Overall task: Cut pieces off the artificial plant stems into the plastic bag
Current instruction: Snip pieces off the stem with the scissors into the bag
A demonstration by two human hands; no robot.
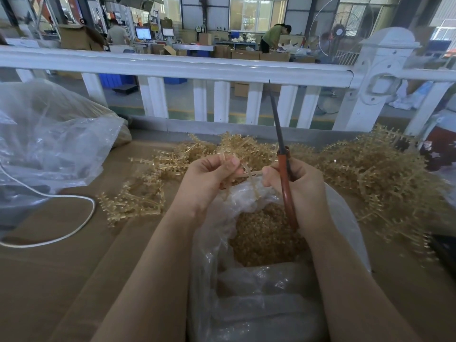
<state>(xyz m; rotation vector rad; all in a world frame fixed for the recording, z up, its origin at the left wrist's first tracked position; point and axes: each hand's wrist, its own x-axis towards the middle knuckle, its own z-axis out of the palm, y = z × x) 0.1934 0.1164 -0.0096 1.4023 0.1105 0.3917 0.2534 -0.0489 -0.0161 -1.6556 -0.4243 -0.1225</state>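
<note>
Head view: stem (249, 174) between left hand (209, 178) and right hand (298, 183).

Open plastic bag (246, 304) at the near table (61, 280) edge, cut pieces (261, 238) inside. Above its mouth, both hands: left hand (209, 178), right hand (301, 186) with scissors (283, 169) pointing up. Behind the bag, stems (357, 169); more left (133, 201). Far left, second bag (49, 134), cable (61, 218). Beyond, railing (172, 65).
</note>
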